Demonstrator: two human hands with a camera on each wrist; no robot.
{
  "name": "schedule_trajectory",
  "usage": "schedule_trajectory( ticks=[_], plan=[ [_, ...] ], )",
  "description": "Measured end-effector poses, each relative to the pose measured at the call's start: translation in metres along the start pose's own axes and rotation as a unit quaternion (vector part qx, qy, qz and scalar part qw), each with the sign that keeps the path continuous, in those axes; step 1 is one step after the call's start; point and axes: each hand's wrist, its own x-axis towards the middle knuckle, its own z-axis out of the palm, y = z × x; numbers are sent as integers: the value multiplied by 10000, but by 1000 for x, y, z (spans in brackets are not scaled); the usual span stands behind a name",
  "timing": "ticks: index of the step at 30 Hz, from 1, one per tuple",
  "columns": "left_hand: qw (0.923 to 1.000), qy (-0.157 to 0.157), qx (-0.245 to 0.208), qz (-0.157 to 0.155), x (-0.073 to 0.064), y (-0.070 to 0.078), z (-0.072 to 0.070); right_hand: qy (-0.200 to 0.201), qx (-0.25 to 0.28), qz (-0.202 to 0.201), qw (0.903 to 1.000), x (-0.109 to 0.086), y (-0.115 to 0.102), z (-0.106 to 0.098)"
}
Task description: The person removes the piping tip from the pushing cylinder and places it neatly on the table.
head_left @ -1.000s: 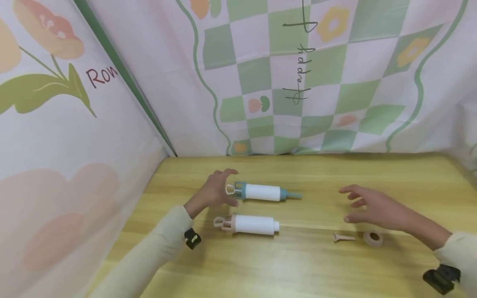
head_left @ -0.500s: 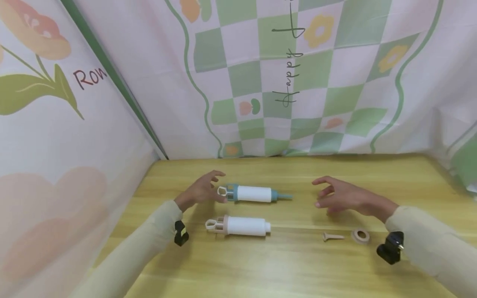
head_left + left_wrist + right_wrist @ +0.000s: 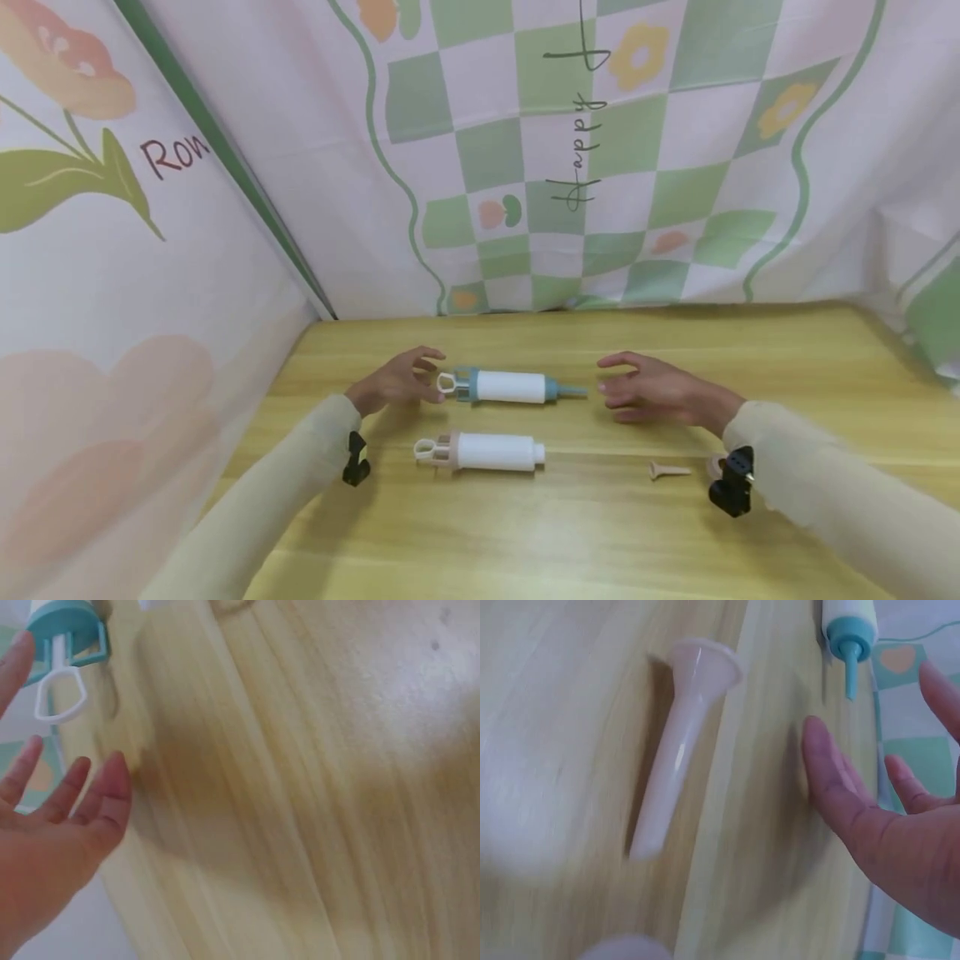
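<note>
My left hand (image 3: pixel 392 385) hovers at the handle end of a white plunger syringe with blue-green fittings (image 3: pixel 512 387), fingers spread and holding nothing. In the left wrist view, its white pull loop (image 3: pixel 63 696) lies just beyond the fingertips. Off the syringe's thin tip (image 3: pixel 572 391), my right hand (image 3: pixel 660 392) hangs with fingers parted and nothing between them. Nearer the person lies a second white syringe with pink fittings (image 3: pixel 497 452); a short white stub shows at its end. A pale pink funnel-shaped nozzle (image 3: pixel 673 746) rests on the wood below the right hand.
Beside the nozzle, a pink ring (image 3: pixel 715 465) is partly covered by the right wrist's camera (image 3: pixel 731 483). Everything lies on a wooden table (image 3: pixel 540 533). A patterned cloth (image 3: pixel 585 208) hangs along the back edge, and another (image 3: pixel 150 283) at the left.
My right hand has moved left, from above the ring to the tip of the blue-green syringe. My left hand has drawn back slightly from that syringe's handle. The head view has shifted a little.
</note>
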Motion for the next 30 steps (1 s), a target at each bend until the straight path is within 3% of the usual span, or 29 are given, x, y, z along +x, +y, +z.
schedule_trajectory(
  ticks=[7, 14, 21, 30],
  plan=[
    [9976, -212, -602, 275, 3, -4, 6, -27, 305, -8, 9995, 15, -1, 13],
    [9918, -288, -1225, 222, 5, -7, 15, 14, 388, -170, 9991, 21, 5, 19],
    [9898, -478, -1314, 268, 14, -6, 22, 197, 616, -218, 9977, 25, 7, 23],
    [9901, -366, -1338, 208, 15, -6, 26, 309, 728, -320, 9964, 36, 10, 38]
  ],
)
